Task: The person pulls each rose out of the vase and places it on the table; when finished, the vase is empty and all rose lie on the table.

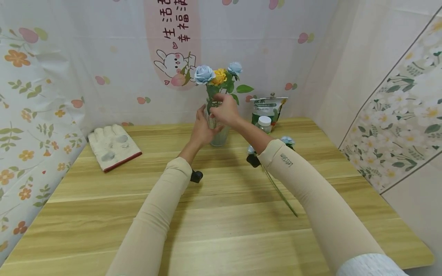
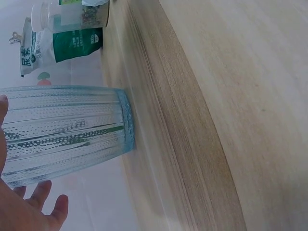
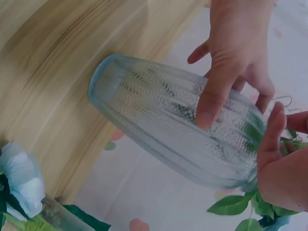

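A clear ribbed glass vase [image 1: 221, 138] stands upright near the back of the table. My left hand [image 1: 203, 129] holds its side, thumb across the glass and fingers round the far side in the right wrist view. Over the mouth, my right hand [image 1: 226, 110] pinches a flower stem among the leaves; the fingertips are partly hidden. Above the hands rise a blue rose [image 1: 204, 74], a yellow rose [image 1: 219, 76] and another blue rose [image 1: 235, 68]. Stems show through the glass wall [image 2: 67, 132] in the left wrist view.
Right of the vase stand a white-capped jar [image 1: 264, 122] and a clipped green-and-white pouch [image 1: 267, 107]. Blue flowers [image 1: 287, 140] lie by my right forearm, a long stem [image 1: 281, 195] pointing forward. A white work glove [image 1: 114, 147] lies at left. Printed curtain [image 1: 114, 76] hangs behind.
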Demonstrator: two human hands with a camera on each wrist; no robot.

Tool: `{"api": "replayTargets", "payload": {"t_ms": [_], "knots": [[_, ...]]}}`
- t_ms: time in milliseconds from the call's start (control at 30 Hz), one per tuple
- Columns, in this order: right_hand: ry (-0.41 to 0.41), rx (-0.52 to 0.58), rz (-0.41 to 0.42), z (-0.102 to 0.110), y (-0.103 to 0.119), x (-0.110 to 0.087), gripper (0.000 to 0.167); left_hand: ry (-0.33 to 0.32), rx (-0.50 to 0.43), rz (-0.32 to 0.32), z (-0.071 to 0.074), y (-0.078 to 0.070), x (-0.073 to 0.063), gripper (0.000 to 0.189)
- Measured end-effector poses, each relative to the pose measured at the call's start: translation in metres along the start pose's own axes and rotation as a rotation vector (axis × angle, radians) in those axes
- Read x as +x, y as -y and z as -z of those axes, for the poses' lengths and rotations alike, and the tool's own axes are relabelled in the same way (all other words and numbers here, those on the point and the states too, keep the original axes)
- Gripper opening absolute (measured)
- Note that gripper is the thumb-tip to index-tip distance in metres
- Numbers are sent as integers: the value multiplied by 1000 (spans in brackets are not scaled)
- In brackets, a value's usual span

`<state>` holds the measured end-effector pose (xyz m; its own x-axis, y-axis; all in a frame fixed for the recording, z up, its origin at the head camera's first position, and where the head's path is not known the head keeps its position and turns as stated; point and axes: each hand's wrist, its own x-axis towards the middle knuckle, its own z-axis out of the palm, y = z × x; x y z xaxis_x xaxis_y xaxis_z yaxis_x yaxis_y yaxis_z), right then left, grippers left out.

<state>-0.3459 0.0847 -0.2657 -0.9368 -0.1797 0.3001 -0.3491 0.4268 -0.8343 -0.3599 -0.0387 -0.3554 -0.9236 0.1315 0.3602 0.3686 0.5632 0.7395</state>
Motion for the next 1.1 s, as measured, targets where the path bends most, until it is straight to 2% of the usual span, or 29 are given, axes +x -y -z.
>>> {"api": "replayTargets", "payload": {"t_ms": [133, 333, 633, 833, 967, 1100], "knots": [[-24, 41, 8, 4, -2, 0, 37, -13, 2, -19, 0, 0, 0, 98], [-46, 42, -7, 5, -4, 2, 31, -27, 27, -18, -1, 2, 0, 97], [27, 37, -32, 18, -5, 4, 36, -24, -4, -17, -1, 2, 2, 97], [62, 48, 17, 22, -8, 4, 32, -23, 8, -9, 1, 2, 2, 98], [22, 31, 55, 21, -14, 6, 32, -20, 0, -3, 1, 2, 1, 99], [-59, 56, 98, 19, -18, 6, 23, -19, -14, -6, 1, 2, 0, 99]]}}
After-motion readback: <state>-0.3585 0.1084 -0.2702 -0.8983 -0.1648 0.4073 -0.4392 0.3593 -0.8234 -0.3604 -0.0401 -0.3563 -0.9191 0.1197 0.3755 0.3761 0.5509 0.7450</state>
